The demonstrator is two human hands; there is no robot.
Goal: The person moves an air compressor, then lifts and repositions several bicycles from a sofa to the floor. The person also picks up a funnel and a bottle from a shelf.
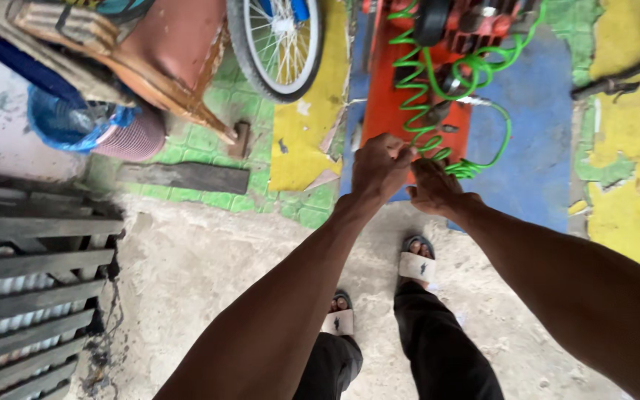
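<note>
Head view: hands (407, 174) on coiled green hose (438, 111)

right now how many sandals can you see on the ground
2. One sandal is on the left foot, low in the middle of the view beside the left forearm. The other sandal is on the right foot, a step ahead on the bare concrete. None appear hidden.

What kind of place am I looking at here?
Probably a small bicycle repair shop: a red air compressor with a green coiled hose both hands are working on, and a bicycle wheel nearby.
</note>
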